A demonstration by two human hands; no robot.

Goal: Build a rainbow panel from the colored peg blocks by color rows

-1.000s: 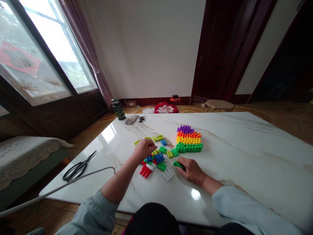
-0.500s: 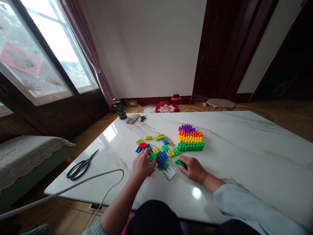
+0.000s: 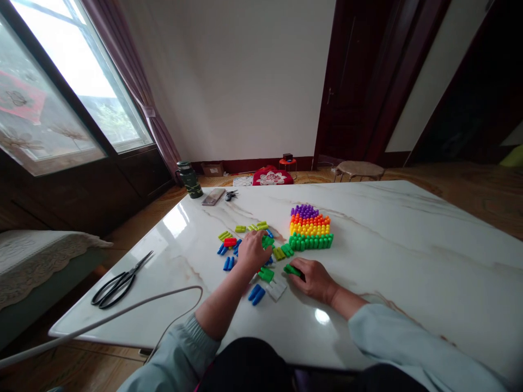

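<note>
My left hand (image 3: 253,251) lies over a scatter of small plastic peg pieces on the white marble table (image 3: 388,261), fingers bent down onto green and blue pieces; what it grips is hidden. My right hand (image 3: 312,279) rests on the table with its fingers closed on a green piece (image 3: 291,269). Behind the hands stands a joined block of pegs (image 3: 310,227) in purple, orange, yellow and green rows. Loose blue pieces (image 3: 256,294), a white piece (image 3: 277,288), a red piece (image 3: 230,242) and yellow-green pieces (image 3: 250,227) lie about.
Black scissors (image 3: 120,280) lie near the table's left edge, with a grey cable (image 3: 122,313) looping beside them. A phone (image 3: 213,196), keys (image 3: 230,194) and a dark bottle (image 3: 189,179) sit at the far left corner. A stool (image 3: 358,170) stands on the floor beyond.
My left hand swept back over the loose pieces and then forward again, spreading them; blue pieces now lie apart near the front. My right hand has stayed on the green piece.
</note>
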